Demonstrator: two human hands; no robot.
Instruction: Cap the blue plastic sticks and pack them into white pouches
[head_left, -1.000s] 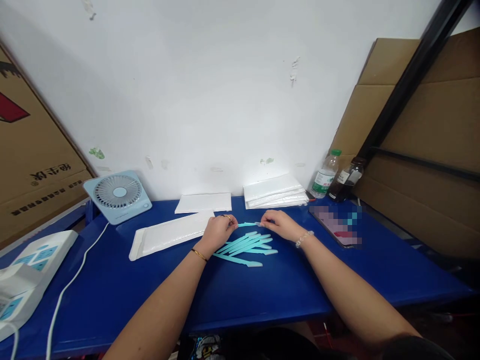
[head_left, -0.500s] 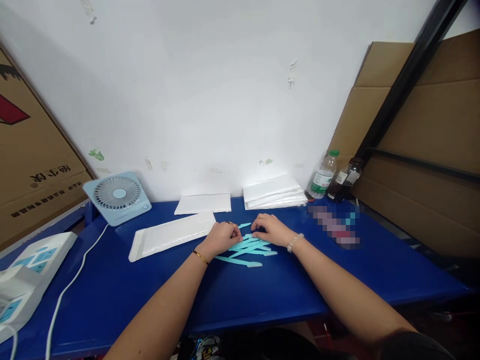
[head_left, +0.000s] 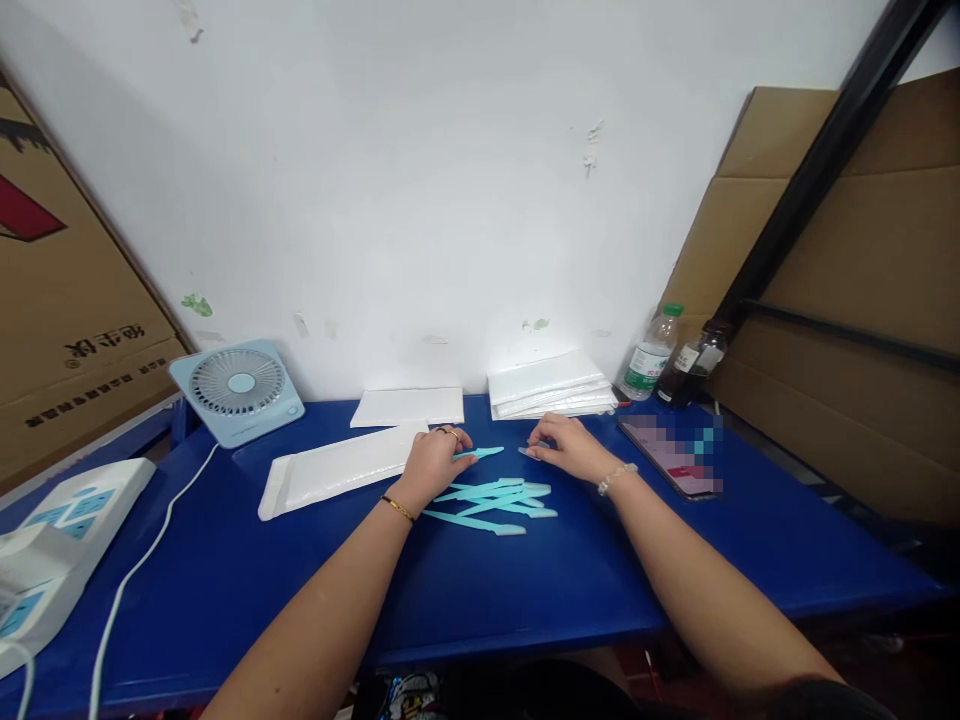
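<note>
Teal sticks (head_left: 491, 500) lie in a loose crossed pile on the blue surface (head_left: 525, 580), between the two hands and slightly nearer the person. They look like thin moulded plastic: probably very light, fairly stiff along their length and smooth enough to slide over each other. They seem best pinched near one end or at the wider handle part, one at a time.

At far left sit a white device (head_left: 45, 545) and a small blue fan (head_left: 238, 388). Next comes a white padded mailer (head_left: 341, 468), lying flat with its flap end to the left; whether anything is inside cannot be told. The left hand (head_left: 433, 462) rests just beside it, thumb and fingers closed on a single stick (head_left: 480, 453) that points right, clear of the pile. The right hand (head_left: 570, 447) is low and curled, its fingertips close to that stick's free end; whether they grip something small cannot be told.

Behind it is a stack of flat mailers (head_left: 551, 385). Further right stand a clear bottle (head_left: 649, 352) with a green cap, looking nearly empty, and a dark bottle (head_left: 694, 360) holding dark liquid
</note>
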